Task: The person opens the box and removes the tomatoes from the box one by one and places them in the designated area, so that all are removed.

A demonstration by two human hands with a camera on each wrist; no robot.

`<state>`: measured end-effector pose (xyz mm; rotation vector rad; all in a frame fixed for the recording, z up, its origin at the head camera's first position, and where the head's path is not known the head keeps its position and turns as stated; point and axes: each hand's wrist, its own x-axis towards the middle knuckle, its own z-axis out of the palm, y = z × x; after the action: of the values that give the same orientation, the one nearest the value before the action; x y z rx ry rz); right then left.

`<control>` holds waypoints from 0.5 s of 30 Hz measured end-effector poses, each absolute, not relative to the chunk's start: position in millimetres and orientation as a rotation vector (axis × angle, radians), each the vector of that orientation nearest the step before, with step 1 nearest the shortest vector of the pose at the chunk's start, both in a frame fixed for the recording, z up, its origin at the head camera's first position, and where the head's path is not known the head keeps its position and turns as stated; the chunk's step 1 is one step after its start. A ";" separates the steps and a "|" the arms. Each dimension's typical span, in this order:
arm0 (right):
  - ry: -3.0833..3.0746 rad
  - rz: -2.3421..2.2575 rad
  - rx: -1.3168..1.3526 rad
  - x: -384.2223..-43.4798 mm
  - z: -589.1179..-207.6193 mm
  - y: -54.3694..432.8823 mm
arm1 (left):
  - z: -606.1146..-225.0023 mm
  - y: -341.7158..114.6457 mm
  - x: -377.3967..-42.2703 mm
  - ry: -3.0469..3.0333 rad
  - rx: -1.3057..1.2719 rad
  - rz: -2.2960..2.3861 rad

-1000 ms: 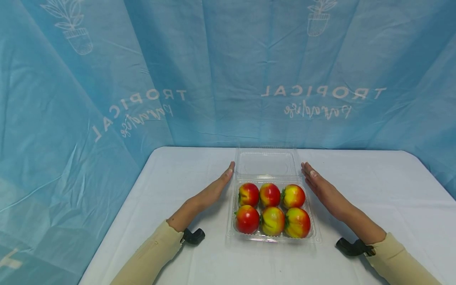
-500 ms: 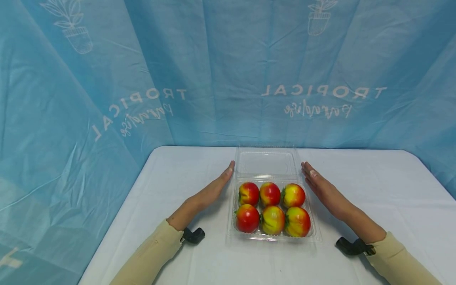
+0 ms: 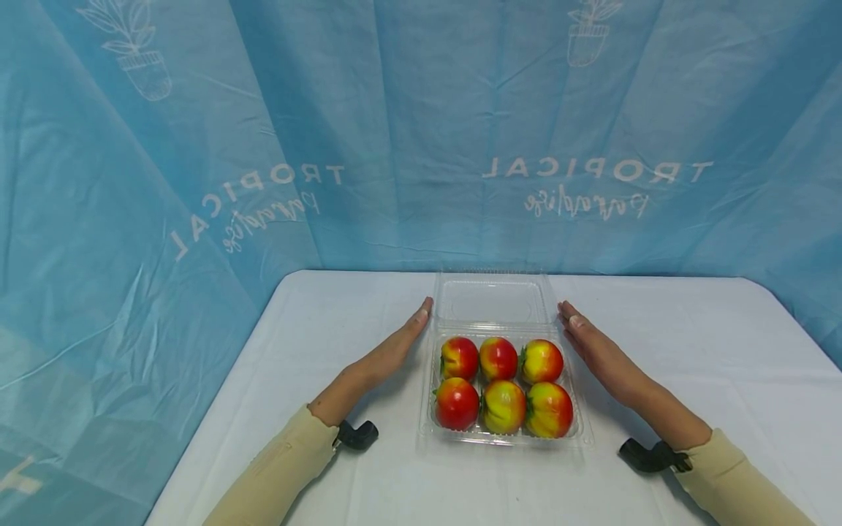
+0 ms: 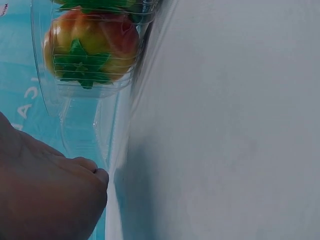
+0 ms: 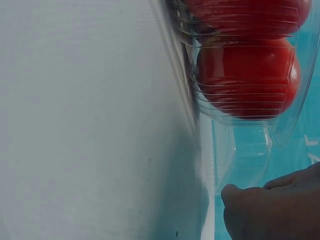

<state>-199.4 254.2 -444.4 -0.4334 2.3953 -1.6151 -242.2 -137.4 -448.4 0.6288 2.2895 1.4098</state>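
Note:
A clear plastic clamshell container [image 3: 505,440] lies on the white table with its lid [image 3: 493,298] folded back flat behind it. Inside sit several glossy red-and-yellow, tomato-like fruits [image 3: 458,403] in two rows; the left wrist view shows a green star-shaped leaf cap [image 4: 82,65] on one. My left hand [image 3: 388,358] is held along the container's left side, fingers straight and pointing at the lid's edge. On the other side my right hand [image 3: 605,359] mirrors it, fingers straight and together. Neither hand holds anything. Whether the fingertips touch the lid cannot be told.
A white cloth covers the table [image 3: 691,351]. Blue printed curtains [image 3: 421,131] hang behind it and at the left. Black wrist-worn devices [image 3: 358,436] sit at both sleeve cuffs.
The right hand has shifted very slightly away from the lid. The left hand, container and fruits stay where they were.

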 end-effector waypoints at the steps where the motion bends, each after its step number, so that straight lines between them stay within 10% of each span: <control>1: 2.412 -1.600 -0.430 -199.2 -444.0 254.3 | -448.0 -137.6 -242.2 2.295 0.627 1.407; 15: 2.580 -1.521 -0.316 -193.2 -440.0 255.5 | -441.5 -146.7 -238.4 2.392 0.576 1.438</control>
<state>-193.2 255.5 -440.0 -0.3163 2.5795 -1.5210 -238.4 -146.7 -441.5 0.5761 2.3915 1.4379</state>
